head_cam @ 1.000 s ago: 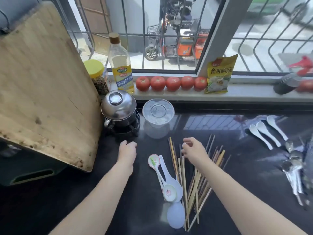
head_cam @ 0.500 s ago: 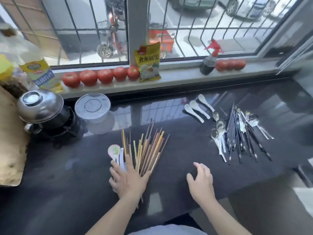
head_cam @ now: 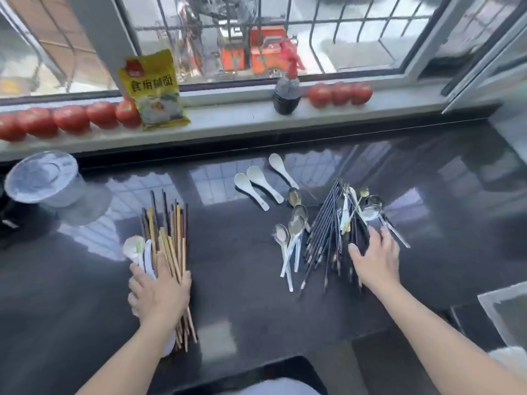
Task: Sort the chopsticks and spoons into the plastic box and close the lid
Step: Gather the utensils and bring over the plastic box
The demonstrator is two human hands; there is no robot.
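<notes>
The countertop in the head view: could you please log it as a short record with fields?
surface: dark glossy countertop
left hand: lies on the wooden chopsticks and the plastic spoons beside them
right hand: fingers spread over the black chopsticks
loose cutlery: three white ceramic spoons; metal spoons left of the black pile
container: round clear plastic tub, far left, lid on
windowsill: tomatoes, yellow packet, dark spray bottle
</notes>
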